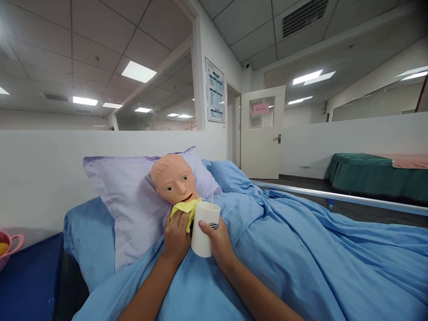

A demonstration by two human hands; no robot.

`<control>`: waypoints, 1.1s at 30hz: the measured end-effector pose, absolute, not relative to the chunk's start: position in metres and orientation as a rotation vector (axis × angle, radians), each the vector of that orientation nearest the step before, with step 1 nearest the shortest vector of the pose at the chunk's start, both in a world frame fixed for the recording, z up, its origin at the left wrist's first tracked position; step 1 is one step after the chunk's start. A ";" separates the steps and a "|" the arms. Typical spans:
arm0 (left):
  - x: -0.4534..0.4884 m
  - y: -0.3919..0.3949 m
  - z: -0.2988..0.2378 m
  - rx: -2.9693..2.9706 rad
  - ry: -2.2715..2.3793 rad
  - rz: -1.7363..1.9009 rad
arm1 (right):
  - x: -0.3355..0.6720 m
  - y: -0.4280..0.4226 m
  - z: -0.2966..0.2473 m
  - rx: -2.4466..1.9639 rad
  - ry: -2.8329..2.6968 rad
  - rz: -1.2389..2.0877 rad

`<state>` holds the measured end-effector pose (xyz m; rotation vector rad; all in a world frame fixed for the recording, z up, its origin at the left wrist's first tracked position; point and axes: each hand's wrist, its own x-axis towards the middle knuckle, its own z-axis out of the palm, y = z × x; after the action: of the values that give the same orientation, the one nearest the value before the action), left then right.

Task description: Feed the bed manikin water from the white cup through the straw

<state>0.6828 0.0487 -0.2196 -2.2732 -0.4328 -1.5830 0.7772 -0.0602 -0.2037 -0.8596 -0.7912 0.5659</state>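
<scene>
A care manikin [172, 176] lies in bed with its head on a lilac pillow [133, 191]. My left hand [176, 236] grips a yellow cloth [186, 209] and holds it against the manikin's chin, just under the mouth. In my right hand [219, 240] is a white cup [201, 238] with black stripes on its side, tilted slightly. A thin straw [212, 200] sticks up out of the cup. The cup is close beside the cloth, over the blue quilt [287, 249]. What is inside the cup cannot be seen.
At the far left a pink basin [11, 245] stands on a dark blue tabletop [30, 281]. A pale bed rail [301, 192] runs along the far side. Behind it are an open door [262, 147] and another bed with a green cover [361, 176].
</scene>
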 end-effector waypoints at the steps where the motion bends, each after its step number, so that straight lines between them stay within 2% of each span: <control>1: 0.681 0.048 -0.221 -2.263 -0.435 -1.584 | 0.777 -0.060 -0.204 -0.861 -0.792 0.565; 9: 0.678 0.042 -0.191 -2.138 -0.285 -1.693 | 0.777 -0.058 -0.204 -0.863 -0.767 0.569; 13: 0.692 0.050 -0.177 -2.156 -0.341 -1.529 | 0.779 -0.056 -0.207 -0.875 -0.764 0.572; 16: 0.697 0.055 -0.185 -2.231 -0.335 -1.439 | 0.780 -0.056 -0.209 -0.909 -0.738 0.560; 25: 0.686 0.048 -0.209 -2.438 -0.442 -1.470 | 0.776 -0.060 -0.204 -0.944 -0.757 0.544; 33: 0.663 0.048 -0.229 -2.259 -0.475 -1.572 | 0.778 -0.057 -0.207 -0.916 -0.806 0.577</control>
<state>0.6632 0.0475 -0.2285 -2.2585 -0.4748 -1.5719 0.7781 -0.0568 -0.2065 -0.9156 -0.8057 0.5775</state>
